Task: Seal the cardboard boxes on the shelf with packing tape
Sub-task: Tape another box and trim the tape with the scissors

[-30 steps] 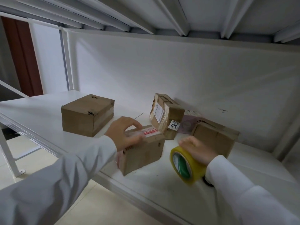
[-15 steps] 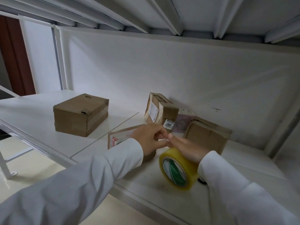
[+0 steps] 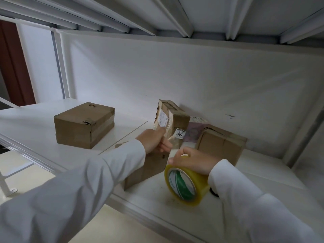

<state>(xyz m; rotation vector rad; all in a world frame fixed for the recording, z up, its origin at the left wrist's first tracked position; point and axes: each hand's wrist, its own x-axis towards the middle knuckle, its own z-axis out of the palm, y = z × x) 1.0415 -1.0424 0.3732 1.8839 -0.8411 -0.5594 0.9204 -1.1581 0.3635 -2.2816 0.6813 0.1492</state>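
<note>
The left hand (image 3: 154,142) has left the box (image 3: 145,170) top to pinch, seemingly, the tape end, while the right hand (image 3: 194,161) still grips the roll (image 3: 185,185), so taping begins.

Back panel (image 3: 201,81): plain white sheet rising behind the grip, with a small dark scuff (image 3: 230,116) up and to the right of it.
Upper deck (image 3: 206,7): underside of the next level, high above the grip, crossed by pale metal ribs.
Upright post (image 3: 60,67): white metal, far left of the grip at the rear corner.
Door (image 3: 15,65): reddish-brown (only a strip shows), beyond the post, well left of the grip.
Floor (image 3: 22,165): cream, below and left of the grip.
Bracket foot (image 3: 11,191): white metal, bolted to the floor at lower left, far from the grip.
</note>
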